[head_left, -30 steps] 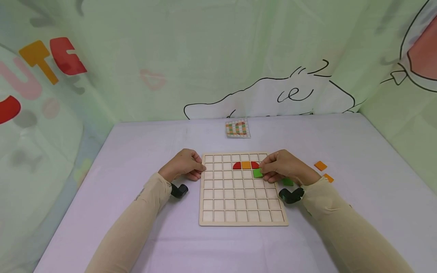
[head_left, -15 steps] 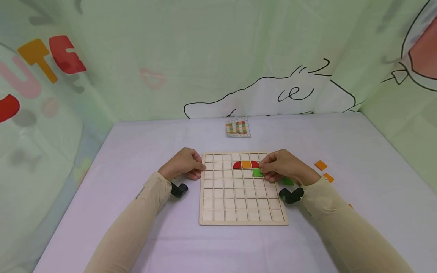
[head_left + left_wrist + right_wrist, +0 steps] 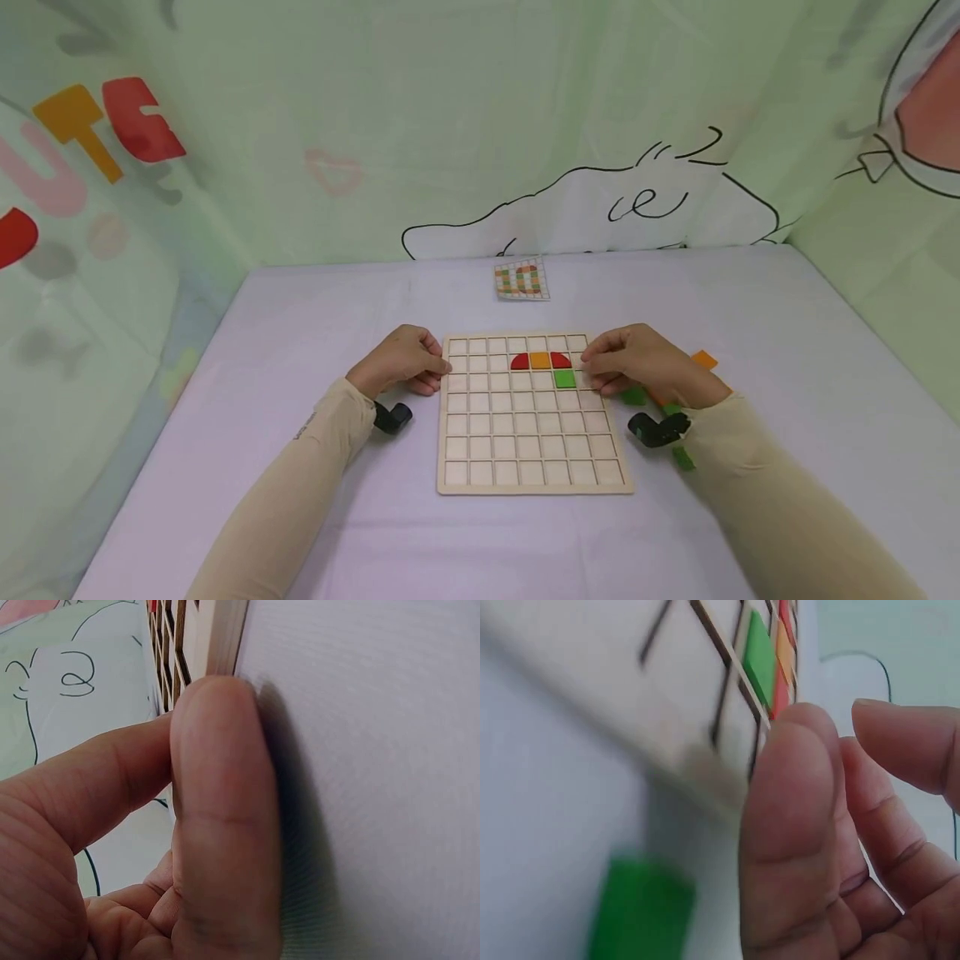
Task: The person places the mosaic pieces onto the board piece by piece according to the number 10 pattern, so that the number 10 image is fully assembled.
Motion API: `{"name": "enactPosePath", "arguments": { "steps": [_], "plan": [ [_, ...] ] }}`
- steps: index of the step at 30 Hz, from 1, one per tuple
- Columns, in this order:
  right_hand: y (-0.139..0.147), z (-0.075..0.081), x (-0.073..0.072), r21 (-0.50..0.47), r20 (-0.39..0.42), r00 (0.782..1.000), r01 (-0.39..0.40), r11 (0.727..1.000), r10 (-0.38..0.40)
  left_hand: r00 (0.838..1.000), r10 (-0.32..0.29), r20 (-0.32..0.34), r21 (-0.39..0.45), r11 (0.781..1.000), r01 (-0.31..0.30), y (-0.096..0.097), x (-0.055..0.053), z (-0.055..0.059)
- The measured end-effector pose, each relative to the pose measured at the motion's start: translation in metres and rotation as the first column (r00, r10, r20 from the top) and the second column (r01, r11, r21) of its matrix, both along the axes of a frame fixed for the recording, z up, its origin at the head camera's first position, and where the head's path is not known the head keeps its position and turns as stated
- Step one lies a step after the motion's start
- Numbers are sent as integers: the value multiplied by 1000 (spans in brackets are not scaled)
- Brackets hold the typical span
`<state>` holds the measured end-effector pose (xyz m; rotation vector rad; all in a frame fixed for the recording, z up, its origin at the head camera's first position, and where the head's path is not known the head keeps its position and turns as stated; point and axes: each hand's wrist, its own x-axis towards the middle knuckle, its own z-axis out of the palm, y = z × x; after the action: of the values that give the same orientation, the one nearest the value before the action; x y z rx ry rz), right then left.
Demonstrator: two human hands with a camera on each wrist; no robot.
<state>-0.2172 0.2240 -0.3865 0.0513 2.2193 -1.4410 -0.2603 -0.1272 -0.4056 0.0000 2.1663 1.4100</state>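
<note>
A wooden grid board (image 3: 536, 490) lies flat on the table. In its second row, an orange square tile (image 3: 540, 361) sits between two red rounded tiles, one being the left red tile (image 3: 521, 362). Below the right one, a green square tile (image 3: 565, 379) lies in its cell. My left hand (image 3: 401, 360) pinches the board's left edge between thumb and index finger; the left wrist view shows the fingertips at the wooden rim (image 3: 221, 637). Over the board's right edge hovers my right hand (image 3: 637, 365), thumb and index finger parted, holding nothing.
Behind the board lies a small printed pattern card (image 3: 522, 280). Right of the board are loose tiles, among them a green tile (image 3: 634, 396), an orange tile (image 3: 703, 359) and another green tile (image 3: 683, 458), some partly hidden by my right arm.
My right hand has let go of the green tile, which stays in its cell, and has moved a little to the right. My left hand keeps its place at the board's edge.
</note>
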Motion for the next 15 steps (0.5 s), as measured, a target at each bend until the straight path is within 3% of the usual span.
{"name": "enactPosePath", "arguments": {
  "steps": [5, 15],
  "plan": [
    [28, 6, 7, 83, -42, 999, -1, 997, 4, 1000, -3, -2, -6, 1000, 3, 0, 0, 1],
    [59, 1, 24, 189, 3, 999, -33, 981, 33, 1000, -10, -2, -21, 1000, 9, 0, -2, -1]
  ]
}}
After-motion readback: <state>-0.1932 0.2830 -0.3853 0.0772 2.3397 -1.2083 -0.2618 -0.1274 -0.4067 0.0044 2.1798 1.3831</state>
